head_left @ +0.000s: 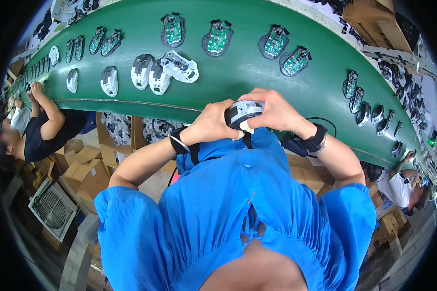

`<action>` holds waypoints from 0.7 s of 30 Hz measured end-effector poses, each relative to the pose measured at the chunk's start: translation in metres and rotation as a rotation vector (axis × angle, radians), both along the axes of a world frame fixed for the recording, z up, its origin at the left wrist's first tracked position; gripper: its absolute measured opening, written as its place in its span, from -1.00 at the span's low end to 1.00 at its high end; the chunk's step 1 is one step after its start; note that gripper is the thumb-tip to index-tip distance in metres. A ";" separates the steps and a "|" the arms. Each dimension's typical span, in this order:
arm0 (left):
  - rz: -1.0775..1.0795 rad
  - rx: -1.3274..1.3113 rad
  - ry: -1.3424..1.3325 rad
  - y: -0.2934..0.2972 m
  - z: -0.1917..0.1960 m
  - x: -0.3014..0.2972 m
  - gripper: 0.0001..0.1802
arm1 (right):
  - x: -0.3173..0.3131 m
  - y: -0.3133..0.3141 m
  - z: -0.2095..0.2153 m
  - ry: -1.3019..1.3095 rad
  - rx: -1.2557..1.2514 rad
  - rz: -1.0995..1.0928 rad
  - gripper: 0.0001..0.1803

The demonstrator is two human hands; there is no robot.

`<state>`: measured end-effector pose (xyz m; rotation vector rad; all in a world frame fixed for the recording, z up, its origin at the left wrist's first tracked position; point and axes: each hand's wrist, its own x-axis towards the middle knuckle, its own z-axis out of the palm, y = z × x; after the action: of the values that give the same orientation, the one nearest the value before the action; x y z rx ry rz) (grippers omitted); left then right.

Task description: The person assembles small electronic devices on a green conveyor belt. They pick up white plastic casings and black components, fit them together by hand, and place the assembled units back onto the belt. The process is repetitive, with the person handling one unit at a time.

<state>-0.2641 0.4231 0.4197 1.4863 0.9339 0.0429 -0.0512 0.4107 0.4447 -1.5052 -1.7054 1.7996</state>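
Note:
Between both hands, at the near edge of the green belt, I hold a computer mouse (243,112) with a pale grey and black shell. My left hand (211,121) grips its left end, fingers curled round it. My right hand (273,110) closes on the other end, with the thumb, in a pale finger cover, against the underside. Ahead and to the left, white and black mouse shells (159,77) stand close together, and one upturned shell (180,66) leans over them. Farther off lie black mouse bases with green circuit boards (219,37).
The green belt (238,75) curves across the view. Mouse bases (352,84) and shells line it on both sides. Cardboard boxes (85,177) sit below it at left, and one person (39,126) works there. Another person (403,186) is at far right. A box (378,22) stands beyond the belt.

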 end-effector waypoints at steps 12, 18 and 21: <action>0.370 0.815 0.204 0.037 -0.050 -0.038 -0.10 | 0.148 -0.138 -0.145 -0.523 0.498 -1.564 -0.31; 0.041 0.982 0.606 0.071 -0.056 -0.078 -0.05 | 0.176 -0.075 -0.123 -1.216 0.718 -1.164 -0.29; 0.009 1.059 0.465 0.100 -0.064 -0.081 -0.26 | 0.163 0.049 -0.100 -0.744 0.769 -0.963 -0.47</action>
<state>-0.3452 0.5231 0.3557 2.5364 1.3933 0.2347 0.1117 0.4598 0.3443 -2.1096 -1.2193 0.0760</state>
